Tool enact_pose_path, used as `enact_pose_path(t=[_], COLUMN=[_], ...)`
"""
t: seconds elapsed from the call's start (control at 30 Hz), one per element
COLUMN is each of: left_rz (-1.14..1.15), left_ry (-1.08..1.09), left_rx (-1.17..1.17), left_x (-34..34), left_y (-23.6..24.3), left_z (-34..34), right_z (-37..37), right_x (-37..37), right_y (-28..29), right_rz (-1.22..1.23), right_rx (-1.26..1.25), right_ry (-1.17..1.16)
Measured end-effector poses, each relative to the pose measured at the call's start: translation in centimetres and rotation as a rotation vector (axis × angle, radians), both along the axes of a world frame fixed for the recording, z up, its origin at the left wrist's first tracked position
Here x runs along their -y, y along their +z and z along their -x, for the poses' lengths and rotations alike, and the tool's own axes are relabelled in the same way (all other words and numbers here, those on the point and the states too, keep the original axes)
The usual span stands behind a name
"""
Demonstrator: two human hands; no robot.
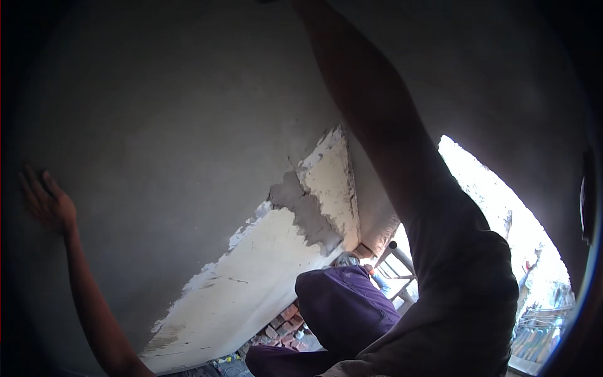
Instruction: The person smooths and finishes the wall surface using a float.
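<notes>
My left hand (49,202) rests on the grey plastered wall (163,144) at the far left, its fingers stretched out and nothing in them. My right arm (377,119) reaches up across the middle to the top edge, where the frame cuts it off at about the wrist; the right hand is out of sight. A small dark piece of something shows at the top edge beside that wrist, too little to name. Below the grey plaster is an older cream wall patch (251,264) with a ragged, flaking border. A darker grey smear crosses its upper part.
My purple-trousered leg (345,301) is bent below me. Red bricks (289,323) lie heaped at the wall's foot. Behind my leg stands a pale ladder-like frame (396,270). At right, a bright opening (502,207) shows a bundle of thin rods or sticks (540,333) beyond it.
</notes>
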State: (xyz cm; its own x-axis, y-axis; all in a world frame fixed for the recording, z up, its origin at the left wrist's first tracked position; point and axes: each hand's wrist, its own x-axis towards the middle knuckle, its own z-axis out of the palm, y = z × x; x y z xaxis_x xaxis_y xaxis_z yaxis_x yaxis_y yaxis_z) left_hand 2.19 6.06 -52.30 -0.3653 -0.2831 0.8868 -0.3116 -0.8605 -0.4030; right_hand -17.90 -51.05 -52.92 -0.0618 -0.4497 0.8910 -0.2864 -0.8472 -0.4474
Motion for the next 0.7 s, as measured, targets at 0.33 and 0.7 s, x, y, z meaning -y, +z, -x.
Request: enact_pose_path(t=[0.33, 0.7], left_rz=[-0.104, -0.195], left_ry=[0.299, 0.752], left_rx=[-0.017, 0.199], left_x=[-7.0, -10.8], left_y=[3.2, 4.7], left_z=[-7.6, -10.0], right_z=[1.3, 3.9], right_x=[-4.6, -8.0], right_y=[-30.5, -55.3], right_rz=[-0.169, -0.224], right_rx=[0.133, -0.351], right_ry=[0.091, 0.005])
